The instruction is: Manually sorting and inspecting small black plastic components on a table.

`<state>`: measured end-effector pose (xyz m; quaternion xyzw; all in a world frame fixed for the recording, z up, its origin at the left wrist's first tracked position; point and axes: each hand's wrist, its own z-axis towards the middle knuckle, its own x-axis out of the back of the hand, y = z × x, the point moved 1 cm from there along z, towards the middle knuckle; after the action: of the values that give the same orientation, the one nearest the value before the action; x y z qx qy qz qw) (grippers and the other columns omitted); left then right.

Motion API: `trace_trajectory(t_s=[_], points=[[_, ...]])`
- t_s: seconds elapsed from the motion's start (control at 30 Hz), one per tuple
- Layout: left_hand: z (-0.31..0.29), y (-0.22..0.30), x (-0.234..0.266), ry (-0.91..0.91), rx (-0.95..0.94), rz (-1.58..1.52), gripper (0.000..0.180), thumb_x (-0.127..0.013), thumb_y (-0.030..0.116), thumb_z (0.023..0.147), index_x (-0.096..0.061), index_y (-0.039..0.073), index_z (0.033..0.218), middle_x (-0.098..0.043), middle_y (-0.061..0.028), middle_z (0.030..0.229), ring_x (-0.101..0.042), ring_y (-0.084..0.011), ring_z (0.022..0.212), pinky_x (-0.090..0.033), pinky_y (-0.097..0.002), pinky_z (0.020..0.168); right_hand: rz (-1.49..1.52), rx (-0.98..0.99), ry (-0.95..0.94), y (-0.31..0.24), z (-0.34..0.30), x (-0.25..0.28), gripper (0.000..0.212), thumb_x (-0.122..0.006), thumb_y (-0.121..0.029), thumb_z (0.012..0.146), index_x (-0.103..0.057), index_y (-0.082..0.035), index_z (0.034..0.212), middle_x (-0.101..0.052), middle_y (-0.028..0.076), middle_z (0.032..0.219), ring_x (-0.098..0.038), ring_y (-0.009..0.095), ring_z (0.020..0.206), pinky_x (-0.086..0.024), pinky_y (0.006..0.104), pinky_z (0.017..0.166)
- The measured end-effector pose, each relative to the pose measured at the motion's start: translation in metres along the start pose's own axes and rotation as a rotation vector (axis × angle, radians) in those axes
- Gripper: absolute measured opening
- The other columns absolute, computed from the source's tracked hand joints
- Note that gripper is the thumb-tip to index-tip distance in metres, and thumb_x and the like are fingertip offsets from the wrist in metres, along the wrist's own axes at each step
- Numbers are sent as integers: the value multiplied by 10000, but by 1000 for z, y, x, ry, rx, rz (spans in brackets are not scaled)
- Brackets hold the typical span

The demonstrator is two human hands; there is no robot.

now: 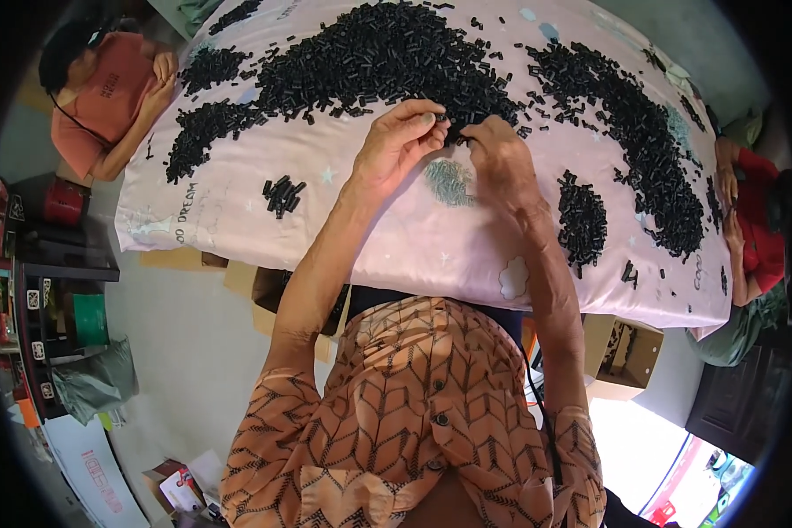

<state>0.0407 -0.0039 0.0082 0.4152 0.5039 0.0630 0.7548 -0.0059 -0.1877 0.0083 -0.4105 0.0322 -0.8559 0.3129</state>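
Both my hands are raised over the near edge of a large pile of small black cylindrical pieces (pixel 370 53) on a pink cloth-covered table (pixel 308 242). My left hand (pixel 400 145) is closed, with a small black piece (pixel 441 117) between thumb and fingers. Just right of it, my right hand (pixel 503 163) is curled with its fingertips pinched at the pile's edge. A dark bit shows at those fingertips, too small to make out. A little group of black pieces (pixel 282 196) lies to the left, and a denser heap (pixel 582 220) to the right.
A long band of black pieces (pixel 651 167) curves along the table's right side. One person (pixel 101 106) sits at the left edge, another in red (pixel 757 220) at the right. Open cardboard boxes (pixel 625 352) stand below the near edge. Dark shelving (pixel 40 308) is on the left.
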Motion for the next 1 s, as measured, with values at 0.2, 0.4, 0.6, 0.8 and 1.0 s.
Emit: trace_trajectory(t_s=[0.2, 0.4, 0.6, 0.8, 1.0], points=[[-4, 1, -2, 32, -14, 162, 180, -570, 71, 912, -620, -10, 1064, -650, -91, 866, -616, -144, 750, -508, -273, 687, 1006, -625, 14, -11, 10, 28, 132, -659, -11, 814, -646, 32, 938, -641, 69, 775, -581, 110, 646, -485, 231, 588], [-6, -2, -16, 49, -62, 274, 171, -605, 26, 877, -634, -24, 1038, -650, -94, 848, -616, -134, 727, -513, -250, 665, 1127, -570, 5, -24, 11, 33, 131, -661, 19, 816, -643, 39, 944, -639, 73, 763, -587, 109, 657, -496, 230, 593], [-8, -2, -17, 37, -110, 373, 168, -619, 13, 865, -637, -36, 1024, -652, -91, 832, -620, -124, 706, -516, -232, 657, 1026, -543, 4, -29, 11, 35, 125, -651, 40, 817, -635, 44, 941, -636, 78, 766, -594, 126, 640, -498, 240, 597], [-4, -3, -24, -13, -127, 410, 174, -612, 25, 876, -634, -39, 1037, -651, -93, 815, -623, -127, 691, -515, -229, 647, 992, -486, 48, -23, 3, 32, 143, -631, 55, 823, -627, 30, 963, -642, 51, 815, -587, 89, 657, -492, 214, 584], [-12, 1, -18, 16, -120, 441, 184, -615, 14, 871, -633, -35, 1047, -654, -93, 812, -623, -124, 692, -518, -228, 651, 971, -454, 46, -32, 5, 25, 113, -599, 76, 820, -626, 29, 920, -623, 21, 818, -589, 60, 676, -488, 196, 602]])
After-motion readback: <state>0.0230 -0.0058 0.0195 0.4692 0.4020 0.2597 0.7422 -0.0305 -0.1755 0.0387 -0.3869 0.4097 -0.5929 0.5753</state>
